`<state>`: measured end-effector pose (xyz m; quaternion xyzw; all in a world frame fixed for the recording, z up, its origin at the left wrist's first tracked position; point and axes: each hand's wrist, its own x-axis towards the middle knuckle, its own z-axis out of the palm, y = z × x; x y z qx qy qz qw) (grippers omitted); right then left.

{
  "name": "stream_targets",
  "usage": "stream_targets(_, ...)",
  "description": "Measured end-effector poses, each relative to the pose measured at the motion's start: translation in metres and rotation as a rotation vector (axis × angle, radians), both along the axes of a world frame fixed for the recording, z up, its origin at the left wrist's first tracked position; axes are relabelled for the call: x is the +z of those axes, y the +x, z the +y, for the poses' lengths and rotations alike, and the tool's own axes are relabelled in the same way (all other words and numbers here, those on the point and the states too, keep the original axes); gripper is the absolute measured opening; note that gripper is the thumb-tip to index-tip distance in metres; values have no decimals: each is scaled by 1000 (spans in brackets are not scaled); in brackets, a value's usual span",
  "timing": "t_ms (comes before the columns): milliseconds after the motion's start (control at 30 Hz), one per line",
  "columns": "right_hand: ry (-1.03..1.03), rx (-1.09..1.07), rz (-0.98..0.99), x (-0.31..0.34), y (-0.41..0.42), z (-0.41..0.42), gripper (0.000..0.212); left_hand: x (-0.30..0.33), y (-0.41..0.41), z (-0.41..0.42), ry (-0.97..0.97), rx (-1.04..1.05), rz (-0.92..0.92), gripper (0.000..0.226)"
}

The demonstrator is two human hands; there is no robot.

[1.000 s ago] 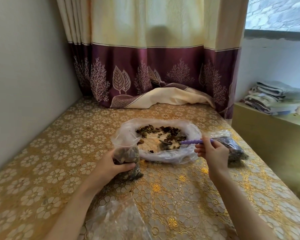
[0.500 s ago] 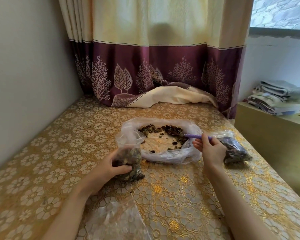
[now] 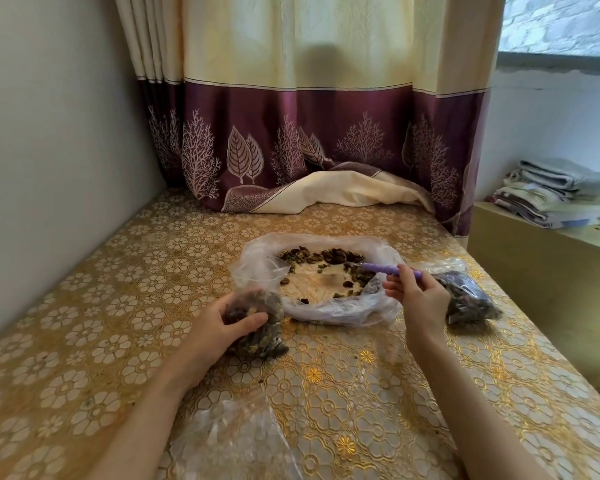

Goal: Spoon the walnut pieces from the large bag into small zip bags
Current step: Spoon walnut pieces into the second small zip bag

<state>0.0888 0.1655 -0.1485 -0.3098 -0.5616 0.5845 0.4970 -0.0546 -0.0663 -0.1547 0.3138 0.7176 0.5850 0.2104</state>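
Note:
A large clear bag lies spread open on the table, with walnut pieces along its far and right inner rim. My left hand grips a small zip bag partly filled with walnut pieces, standing upright at the large bag's near-left edge. My right hand pinches the purple handle of a spoon; its bowl lies among the pieces at the right side of the large bag. A filled small zip bag lies just right of my right hand.
The table wears a gold floral cloth. Empty clear zip bags lie at the near edge between my forearms. A wall runs along the left, a purple and cream curtain hangs behind, and folded cloths sit on a ledge at right.
The spoon's bowl has moved from the middle of the large bag to the walnut pieces at its right side. My left hand keeps its hold on the small bag.

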Motion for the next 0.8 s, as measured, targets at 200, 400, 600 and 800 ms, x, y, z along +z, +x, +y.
stream_targets(200,35,120,144,30,6,-23,16,1,1,0,-8,-9,35,41)
stream_targets(400,114,272,229,50,13,-47,19,0,2,2,6,6,21,43)
stream_targets(600,269,394,190,54,14,-56,17,-1,0,2,3,15,-4,51)
stream_targets(800,387,441,159,52,13,-57,21,1,2,2,32,-39,-2,22)
